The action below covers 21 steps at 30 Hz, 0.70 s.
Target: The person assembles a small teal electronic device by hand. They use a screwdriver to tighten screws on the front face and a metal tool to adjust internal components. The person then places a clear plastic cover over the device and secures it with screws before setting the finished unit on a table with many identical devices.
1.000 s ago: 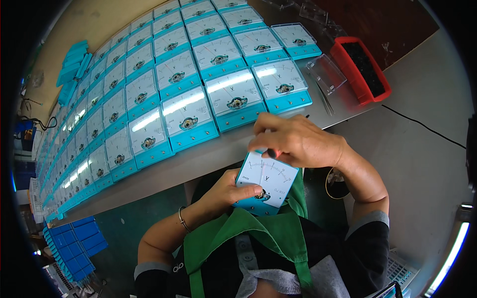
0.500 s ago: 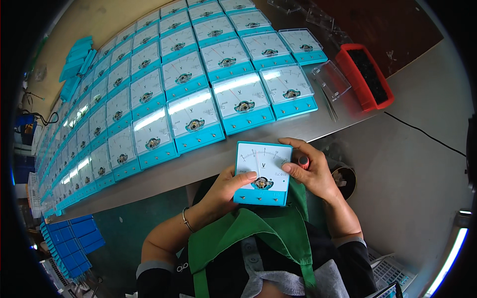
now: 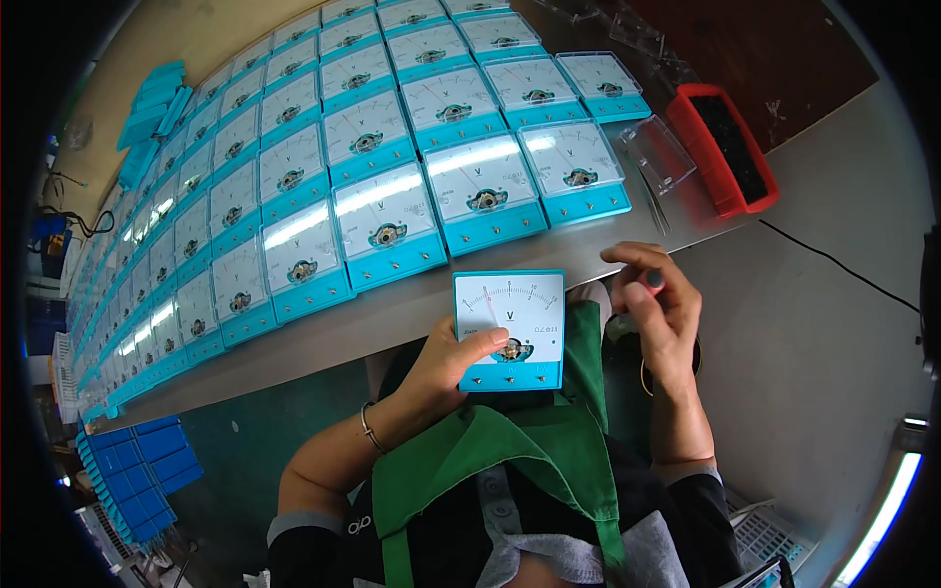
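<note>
A panel voltmeter [image 3: 534, 338] with a white dial and a turquoise frame is held upright before my chest. It has no clear cover, and its needle and brass-coloured movement are exposed. My left hand [image 3: 453, 361] grips it from the left side, thumb lying over the dial by the movement. Off to the right, apart from the meter, my right hand [image 3: 667, 318] is curled round a tool with a round red-and-dark handle end [image 3: 653, 281]; its working end is hidden, though it looks like a screwdriver.
Rows of similar covered meters [image 3: 387, 216] fill the metal bench [image 3: 392, 309]. At their right lie tweezers [image 3: 653, 199], a clear cover [image 3: 659, 155] and a red bin [image 3: 720, 147] of small dark parts. Blue trays [image 3: 147, 465] stand below left.
My right hand has let go of the meter's right edge and moved right, keeping the red-ended tool. The meter has shifted slightly left and up in my left hand.
</note>
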Available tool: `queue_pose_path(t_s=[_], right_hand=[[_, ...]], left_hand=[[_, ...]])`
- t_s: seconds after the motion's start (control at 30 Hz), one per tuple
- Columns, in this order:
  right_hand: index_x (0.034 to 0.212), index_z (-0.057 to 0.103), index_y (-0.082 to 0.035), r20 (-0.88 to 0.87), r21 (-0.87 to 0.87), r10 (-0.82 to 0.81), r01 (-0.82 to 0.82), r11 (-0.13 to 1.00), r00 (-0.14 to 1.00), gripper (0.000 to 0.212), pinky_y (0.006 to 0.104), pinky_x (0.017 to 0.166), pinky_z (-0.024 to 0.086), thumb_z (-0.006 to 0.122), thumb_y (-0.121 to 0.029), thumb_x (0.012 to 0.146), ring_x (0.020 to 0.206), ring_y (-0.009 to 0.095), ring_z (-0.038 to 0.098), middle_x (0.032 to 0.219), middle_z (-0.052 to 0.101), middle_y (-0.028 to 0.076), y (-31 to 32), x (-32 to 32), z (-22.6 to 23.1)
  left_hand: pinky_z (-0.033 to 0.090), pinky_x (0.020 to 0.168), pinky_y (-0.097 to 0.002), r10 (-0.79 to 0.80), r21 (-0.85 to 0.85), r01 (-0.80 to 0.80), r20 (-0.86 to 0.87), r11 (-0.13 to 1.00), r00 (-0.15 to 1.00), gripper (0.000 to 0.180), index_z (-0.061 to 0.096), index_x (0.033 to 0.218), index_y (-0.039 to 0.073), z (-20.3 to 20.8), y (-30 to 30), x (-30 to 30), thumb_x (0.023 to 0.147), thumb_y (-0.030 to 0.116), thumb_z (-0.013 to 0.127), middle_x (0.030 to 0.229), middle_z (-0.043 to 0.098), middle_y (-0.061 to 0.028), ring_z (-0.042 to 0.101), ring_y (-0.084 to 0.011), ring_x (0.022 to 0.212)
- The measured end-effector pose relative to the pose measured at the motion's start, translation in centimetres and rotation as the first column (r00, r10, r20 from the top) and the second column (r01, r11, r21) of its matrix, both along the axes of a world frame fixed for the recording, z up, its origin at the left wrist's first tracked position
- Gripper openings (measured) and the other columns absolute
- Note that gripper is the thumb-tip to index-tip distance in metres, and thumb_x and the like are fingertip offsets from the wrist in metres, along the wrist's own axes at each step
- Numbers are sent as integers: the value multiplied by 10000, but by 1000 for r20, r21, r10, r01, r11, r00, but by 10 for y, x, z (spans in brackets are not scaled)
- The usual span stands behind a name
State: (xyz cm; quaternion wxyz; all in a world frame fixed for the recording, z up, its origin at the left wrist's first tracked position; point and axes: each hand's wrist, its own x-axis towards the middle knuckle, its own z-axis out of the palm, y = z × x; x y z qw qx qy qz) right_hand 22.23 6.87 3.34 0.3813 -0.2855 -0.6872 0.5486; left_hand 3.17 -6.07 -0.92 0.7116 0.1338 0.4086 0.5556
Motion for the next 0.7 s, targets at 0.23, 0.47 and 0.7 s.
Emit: queue_pose_path(t_s=[0.23, 0.47, 0.7], right_hand=[[1022, 473, 3, -227, 265, -255, 311, 913, 940, 423, 231, 595, 429, 459, -405, 910, 646, 139, 537, 853, 605, 160, -4, 8, 13], [1030, 408, -15, -270, -157, -73, 31, 987, 960, 321, 224, 492, 457, 574, -242, 876, 559, 130, 539, 830, 608, 198, -21, 1, 18], [1055, 397, -18, -431, -136, -150, 100, 986, 890, 340, 274, 536, 502, 602, -199, 852, 699, 198, 592, 970, 557, 223, -20, 2, 3]], left_hand=[[495, 818, -348, 7, 33, -8, 47, 999, 999, 396, 468, 1144, -53, 3, 1, -3, 818, 149, 563, 1038, 588, -145, 603, -198, 929], [481, 842, -346, -50, 37, 51, -34, 998, 998, 417, 464, 1154, -57, 8, 1, -3, 790, 112, 577, 1059, 581, -149, 591, -202, 953], [462, 861, -337, -88, 21, 92, -139, 996, 986, 439, 474, 1161, -42, 13, 3, -5, 770, 104, 611, 1076, 576, -132, 577, -191, 978]])
